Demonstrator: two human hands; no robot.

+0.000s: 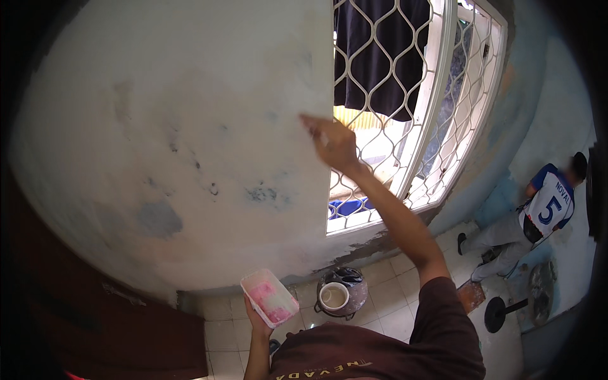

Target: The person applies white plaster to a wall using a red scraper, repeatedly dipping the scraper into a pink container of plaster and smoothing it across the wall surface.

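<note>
My left hand (256,316) grips a rectangular plastic tub (271,297) from below and the side. The tub is whitish, with pink and white smears inside. Higher up, my right hand (335,145) is raised by the patchy pale wall (209,82), close to the left edge of the window. Its fingers look closed, and a thin pale thing seems to show among them; blur hides what it is. I cannot tell whether this hand touches the wall.
A curved metal grille (373,82) covers the window, with a dark cloth (383,47) behind it. On the tiled floor below stands a dark round pot (356,301) with a white bucket (334,296) on it. Another person (538,215) stands at the right wall, near a round-based stand (496,315).
</note>
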